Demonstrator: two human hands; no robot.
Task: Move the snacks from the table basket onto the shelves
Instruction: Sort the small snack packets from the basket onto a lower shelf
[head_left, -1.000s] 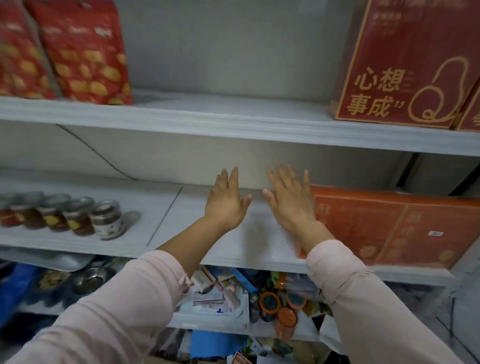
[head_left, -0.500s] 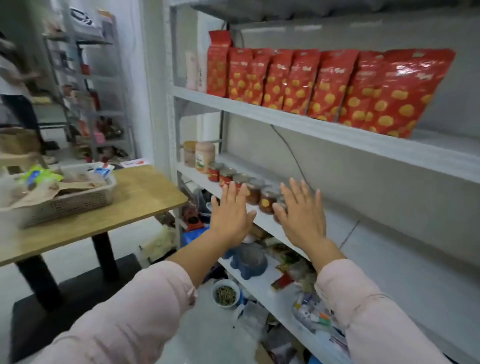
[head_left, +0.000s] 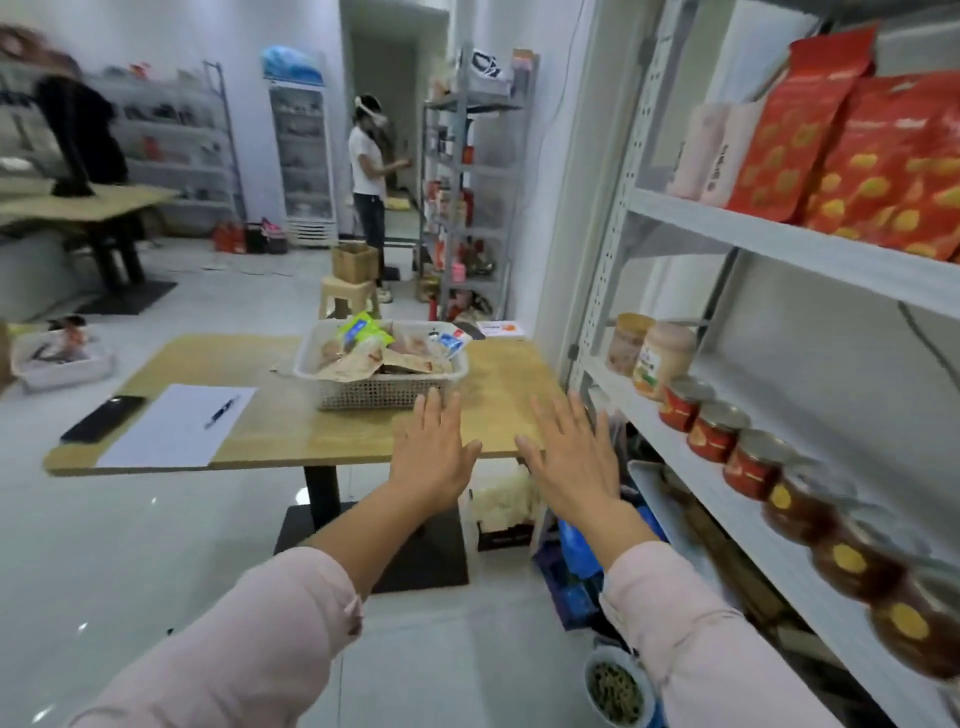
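A white mesh basket full of snack packets stands on the wooden table ahead of me. My left hand and my right hand are stretched out flat, fingers straight, holding nothing, in the air in front of the table's near edge. The left hand's fingertips lie just below the basket in the picture. The grey shelves run along my right side, with red snack bags on the upper board and a row of jars on the middle one.
A phone, a sheet of paper and a pen lie on the table's left part. A bowl and blue bags sit on the floor by the shelf. A person stands at a far shelf beyond a stool.
My view has swung left from the shelf to the table and basket. Both hands have stayed flat and empty, held out in front of me.
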